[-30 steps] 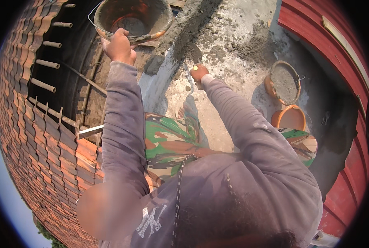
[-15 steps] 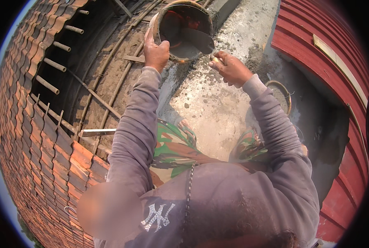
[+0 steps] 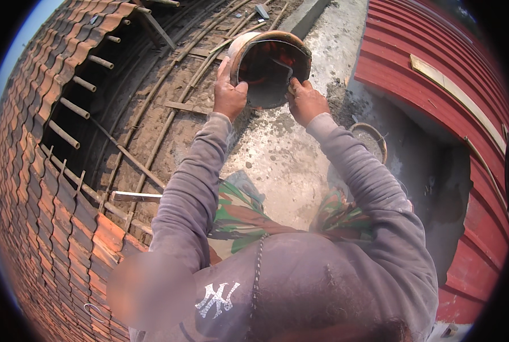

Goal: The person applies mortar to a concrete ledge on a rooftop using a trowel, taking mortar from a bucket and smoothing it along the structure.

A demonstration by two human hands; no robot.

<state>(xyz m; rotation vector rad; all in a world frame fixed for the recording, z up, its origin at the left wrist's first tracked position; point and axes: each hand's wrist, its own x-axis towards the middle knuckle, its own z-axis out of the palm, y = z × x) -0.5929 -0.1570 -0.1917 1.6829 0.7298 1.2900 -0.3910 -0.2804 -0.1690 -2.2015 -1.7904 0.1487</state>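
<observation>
Near the upper middle of the head view, a round bucket [image 3: 253,71] hangs tilted between the two hands, its open mouth turned toward the camera. Its outer wall is pale orange and smeared with dried grey; the rim is crusted, and the dark inside shows orange-red patches, with a grey coating along the lower side. The left hand [image 3: 230,98] grips the bucket's left edge, fingers close together along the outer wall and thumb at the rim. At the mouth's lower right, the right hand [image 3: 308,104] has its fingers curled around a tool whose bent metal neck [image 3: 290,72] reaches inside; its handle is mostly hidden, and the blade is hard to make out. Right of centre, just beside the right sleeve [image 3: 357,157], stands another bucket [image 3: 383,143], on a pale, mortar-spattered concrete surface [image 3: 288,154].
</observation>
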